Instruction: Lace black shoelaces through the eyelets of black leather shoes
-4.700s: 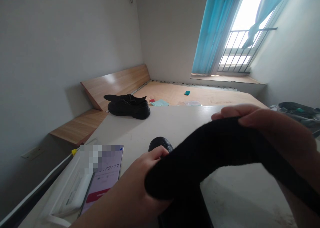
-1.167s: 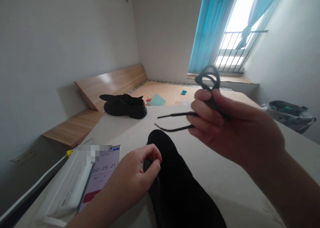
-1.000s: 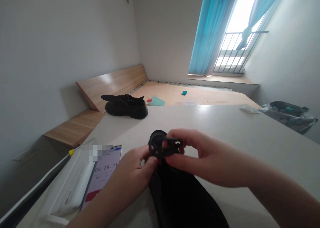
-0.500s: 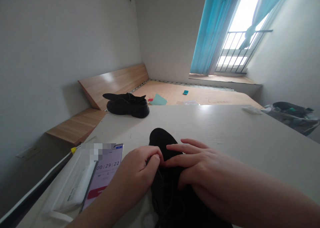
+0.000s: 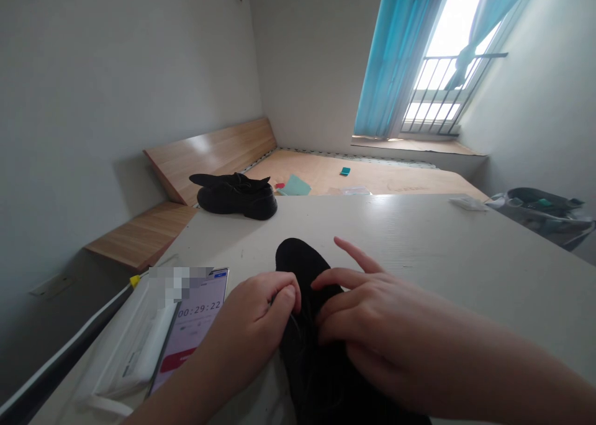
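Note:
A black lace-up shoe lies in front of me on the white table, its near part dark and cut off by the bottom edge. From it a flat, rounded black end points away from me. My left hand is curled closed on the shoe's left edge. Across the shoe's right side reaches my right hand, its little finger stretched out and the others bent down onto the black surface. What those fingertips pinch is hidden. A second black shoe stands at the table's far left, with a flat black piece on top.
Left of my arm lie a phone showing a timer and a clear plastic case. The white table extends to the right, with a small plastic packet at its far edge. Beyond are a wooden bed and a grey bin.
The right hand's fingers have bent inward and its little finger has lifted. My left hand keeps its hold in nearly the same place. The whole view has shifted slightly.

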`<state>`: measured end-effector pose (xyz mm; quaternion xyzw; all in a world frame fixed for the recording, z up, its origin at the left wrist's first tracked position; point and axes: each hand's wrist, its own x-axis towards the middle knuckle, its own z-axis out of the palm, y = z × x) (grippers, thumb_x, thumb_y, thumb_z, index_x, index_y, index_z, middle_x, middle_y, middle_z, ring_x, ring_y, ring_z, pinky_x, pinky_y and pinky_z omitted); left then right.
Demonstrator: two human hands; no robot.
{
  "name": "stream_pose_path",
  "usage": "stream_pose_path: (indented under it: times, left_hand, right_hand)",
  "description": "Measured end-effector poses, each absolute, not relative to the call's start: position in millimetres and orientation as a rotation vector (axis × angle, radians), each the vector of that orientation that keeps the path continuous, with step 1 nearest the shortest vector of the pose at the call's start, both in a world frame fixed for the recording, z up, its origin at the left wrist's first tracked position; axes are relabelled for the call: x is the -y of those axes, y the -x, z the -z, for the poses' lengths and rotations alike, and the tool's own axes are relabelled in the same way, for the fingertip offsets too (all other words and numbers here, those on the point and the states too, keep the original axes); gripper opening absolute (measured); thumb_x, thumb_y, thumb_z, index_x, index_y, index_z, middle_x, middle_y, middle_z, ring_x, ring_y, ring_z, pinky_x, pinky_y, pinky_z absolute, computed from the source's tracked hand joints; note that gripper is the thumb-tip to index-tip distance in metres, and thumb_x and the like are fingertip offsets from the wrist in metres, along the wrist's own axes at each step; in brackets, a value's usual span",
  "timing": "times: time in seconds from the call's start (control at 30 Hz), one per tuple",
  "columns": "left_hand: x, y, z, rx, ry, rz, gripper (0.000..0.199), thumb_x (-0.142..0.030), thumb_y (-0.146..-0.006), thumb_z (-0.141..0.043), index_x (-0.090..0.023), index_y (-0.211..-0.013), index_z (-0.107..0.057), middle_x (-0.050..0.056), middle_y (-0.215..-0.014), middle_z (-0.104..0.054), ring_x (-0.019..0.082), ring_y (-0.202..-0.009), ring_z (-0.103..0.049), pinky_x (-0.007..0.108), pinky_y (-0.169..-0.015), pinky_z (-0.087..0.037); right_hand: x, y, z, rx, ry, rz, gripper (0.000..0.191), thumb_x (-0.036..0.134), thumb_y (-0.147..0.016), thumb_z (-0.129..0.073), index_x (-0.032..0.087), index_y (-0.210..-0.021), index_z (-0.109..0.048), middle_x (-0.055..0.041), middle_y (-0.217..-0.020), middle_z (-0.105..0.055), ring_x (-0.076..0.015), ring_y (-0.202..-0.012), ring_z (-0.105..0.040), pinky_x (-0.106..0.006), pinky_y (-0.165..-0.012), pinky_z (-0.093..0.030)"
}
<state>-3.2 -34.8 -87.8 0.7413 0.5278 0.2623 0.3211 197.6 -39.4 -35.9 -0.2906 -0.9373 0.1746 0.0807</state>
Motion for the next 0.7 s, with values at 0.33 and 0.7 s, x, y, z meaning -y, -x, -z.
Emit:
stream_pose_path:
  times: [0.33, 0.7]
  left_hand:
    - [35, 0, 84, -1.393, -1.972, -0.675, 0.031, -0.036, -0.089, -0.038, -0.021, -0.066, -0.053, -0.001, -0.067, -0.058, 0.018, -0.067, -0.054, 0.029, -0.061, -0.034]
    - [37, 1, 82, -1.414, -1.957, -0.688, 0.013, -0.029, -0.078, -0.046, -0.021, -0.068, -0.051, -0.002, -0.069, -0.058, 0.019, -0.071, -0.054, 0.032, -0.066, -0.036]
  right_hand:
    - [29, -200, 31, 2.664, 0.856, -0.417, 0.029, 0.004, -0.080, -0.048, 0.020, -0.092, -0.069, -0.0009, -0.104, -0.071, -0.0158, -0.104, -0.062, -0.041, -0.120, -0.025]
    - [40, -208, 33, 2.667, 0.806, -0.651, 0.034, 0.002, -0.081, -0.050, 0.024, -0.093, -0.073, 0.0063, -0.107, -0.075, -0.0124, -0.122, -0.059, -0.032, -0.124, -0.018]
